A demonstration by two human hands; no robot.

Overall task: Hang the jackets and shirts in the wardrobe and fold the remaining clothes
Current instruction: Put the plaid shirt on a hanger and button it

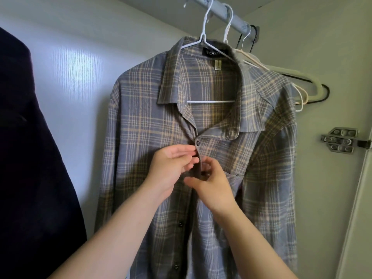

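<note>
Seen from the head camera, looking into a wardrobe: a grey-blue and tan plaid shirt [141, 137] hung on a white hanger [210, 101], whose hook sat over a pale metal rail [227, 16] running across the top. The collar lay open, showing a black label [215, 53] inside the neck. The top button [197, 142] below the collar was fastened.

Both bare arms reached up from the bottom of the frame and met at the shirt's front edge, just below that button. The left hand [171, 168] pinched the fabric edge between thumb and fingertips. The right hand [213, 184], touching the left, had its fingers curled on the same strip of cloth. Whether a button sat between the fingers could not be told.

Two more dark buttons showed lower down the front. Behind the shirt, to the right, several empty hangers [298, 85] hung on the same rail. A dark garment [30, 158] filled the left edge. A metal hinge [340, 139] was fixed to the right wall.
</note>
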